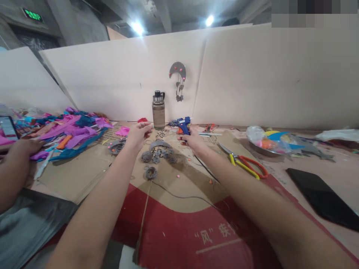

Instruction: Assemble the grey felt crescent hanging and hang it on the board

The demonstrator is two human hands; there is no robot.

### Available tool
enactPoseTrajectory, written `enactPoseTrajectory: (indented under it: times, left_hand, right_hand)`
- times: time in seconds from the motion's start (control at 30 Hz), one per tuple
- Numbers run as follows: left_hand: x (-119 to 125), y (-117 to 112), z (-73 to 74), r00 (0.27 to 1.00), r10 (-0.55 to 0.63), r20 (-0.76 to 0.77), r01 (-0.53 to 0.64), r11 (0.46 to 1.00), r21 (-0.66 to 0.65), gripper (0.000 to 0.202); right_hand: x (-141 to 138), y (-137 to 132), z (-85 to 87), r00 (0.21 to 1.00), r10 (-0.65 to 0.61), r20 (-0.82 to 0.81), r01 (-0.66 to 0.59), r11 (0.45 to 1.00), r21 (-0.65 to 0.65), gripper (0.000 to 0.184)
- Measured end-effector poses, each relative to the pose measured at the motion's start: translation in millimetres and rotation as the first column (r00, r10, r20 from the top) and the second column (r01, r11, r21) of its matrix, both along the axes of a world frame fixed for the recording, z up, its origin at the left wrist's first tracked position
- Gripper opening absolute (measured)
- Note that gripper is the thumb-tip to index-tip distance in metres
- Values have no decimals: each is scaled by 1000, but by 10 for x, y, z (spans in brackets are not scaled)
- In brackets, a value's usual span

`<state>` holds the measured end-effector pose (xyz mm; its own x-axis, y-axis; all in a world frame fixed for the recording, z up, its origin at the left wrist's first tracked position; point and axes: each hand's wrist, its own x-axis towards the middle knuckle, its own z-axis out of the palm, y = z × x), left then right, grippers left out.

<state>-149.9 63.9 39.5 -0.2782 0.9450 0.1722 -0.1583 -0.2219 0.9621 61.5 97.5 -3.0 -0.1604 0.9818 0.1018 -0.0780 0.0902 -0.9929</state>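
My right hand [194, 140] is wrapped round the handle of a blue glue gun [184, 123], whose black cord trails back under my forearm. Left of it, my left hand [139, 135] is held above the cardboard with thumb and fingertips pinched together. Anything between those fingertips is too small to name. Below and between the hands lie a grey crescent piece with small flower shapes [161, 150], a grey yarn ball [146, 156] and a coil of grey cord [151, 172] with a loose tail. Partly behind my left wrist is a grey piece with pink dots [115, 146].
A water bottle [159, 112] stands by the white partition [112, 78], where a crescent ornament [178, 71] hangs. Scissors [244, 162], a metal bowl [265, 149] and a black phone [319, 196] lie rightward. Colourful fabric scraps [70, 130] and another person's hand [21, 151] are left.
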Motion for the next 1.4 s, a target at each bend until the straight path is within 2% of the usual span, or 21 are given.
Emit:
enactPoseTrajectory:
  times: [0.07,0.2,0.3,0.4,0.67,0.9,1.07,1.23,1.4]
  left_hand:
    - [33,107,-19,1000,7,2,-7,1000,-13,22]
    - [46,292,-167,1000,18,-17,-18,1000,-21,22]
    - [8,364,-279,998,-16,-62,15,1000,-16,26]
    - [-50,384,-356,996,-31,-86,28,999,-29,31]
    - [-119,324,-442,997,-65,-47,62,996,-59,30]
    - [-141,327,-512,998,-35,-55,32,998,-56,27]
    - [-169,329,-539,997,13,-70,-18,997,-70,30]
    - [-216,321,-576,996,42,-82,-49,995,-83,29]
    - [-200,272,-558,988,81,-133,-94,991,-95,27]
  right_hand:
    - [-8,46,-32,1000,12,-9,-12,1000,14,47]
    - [-10,109,-150,999,33,19,-34,998,43,47]
    - [-26,145,-260,998,63,6,-63,998,29,35]
    - [-61,193,-361,995,102,-1,-102,995,-6,26]
    - [-115,241,-542,985,171,-31,-172,984,-50,31]
    - [-32,209,-510,985,132,-107,-136,990,-29,34]
    - [0,200,-488,988,154,-29,-153,988,28,33]
    - [-20,178,-520,973,222,56,-226,971,74,31]
    - [-30,169,-517,970,216,112,-229,967,112,29]
